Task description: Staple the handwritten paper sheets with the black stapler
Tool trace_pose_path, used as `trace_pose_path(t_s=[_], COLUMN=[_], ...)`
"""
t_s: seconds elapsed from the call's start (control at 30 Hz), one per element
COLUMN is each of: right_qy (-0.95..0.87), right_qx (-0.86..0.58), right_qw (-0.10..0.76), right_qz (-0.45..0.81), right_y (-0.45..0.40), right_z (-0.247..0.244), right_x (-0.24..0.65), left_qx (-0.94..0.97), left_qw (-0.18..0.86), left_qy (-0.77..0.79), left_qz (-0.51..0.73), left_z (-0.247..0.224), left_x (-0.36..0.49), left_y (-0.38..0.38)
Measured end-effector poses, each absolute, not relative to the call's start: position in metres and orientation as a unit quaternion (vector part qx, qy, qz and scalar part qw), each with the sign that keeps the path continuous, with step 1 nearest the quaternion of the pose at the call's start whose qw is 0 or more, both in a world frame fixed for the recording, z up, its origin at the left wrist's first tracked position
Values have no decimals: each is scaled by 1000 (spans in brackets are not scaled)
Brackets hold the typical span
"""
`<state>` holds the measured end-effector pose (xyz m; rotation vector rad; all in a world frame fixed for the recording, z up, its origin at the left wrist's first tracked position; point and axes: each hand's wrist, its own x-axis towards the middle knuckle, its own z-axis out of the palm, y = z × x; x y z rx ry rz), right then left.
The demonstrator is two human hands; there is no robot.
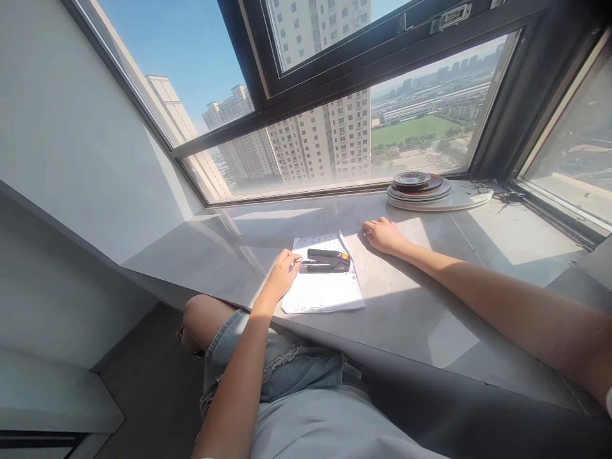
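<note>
A black stapler [329, 260] with an orange part at its right end lies on a stack of printed paper sheets [322, 296]. Its upper arm is raised from the base, and a thin metal part shows between them, reaching left. My left hand [282, 275] is at the stapler's left end, fingers closed around the end of that metal part. Off to the right, beyond the paper, my right hand [384, 236] rests on the sill with its fingers curled inward; whatever they hold, if anything, is hidden.
The paper lies on a wide grey stone window sill [406, 319], whose front edge runs by my lap. A stack of plates [415, 188] stands at the back right, beside a small dark tangled item [509, 197]. Dark-framed windows [325, 137] rise behind.
</note>
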<state>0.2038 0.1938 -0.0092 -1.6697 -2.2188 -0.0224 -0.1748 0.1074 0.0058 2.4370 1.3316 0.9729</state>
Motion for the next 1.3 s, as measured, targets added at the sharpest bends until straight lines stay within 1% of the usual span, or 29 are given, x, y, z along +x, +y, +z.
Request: trace_pose_path(t_s=[0.2,0.5,0.93,1.1,1.3], right_qy=[-786,-785,-784,-782,-783], right_qx=[-591,-592,-595,-596,-595], right_qw=[182,181,175,180,181], right_qz=[-6,-3,-8,0,1], right_y=[193,194,193,193,195], right_z=[-8,-9,-8,-8,-10], right_x=[204,204,203,203,204], left_qx=[818,832,839,850,819], left_qw=[110,116,55,60,47], left_qy=[467,447,426,418,457], left_qz=[317,308,334,316,344], left_z=[4,2,10,12,9], left_x=[-177,-176,-174,-173,-176], left_y=[108,111,104,102,103])
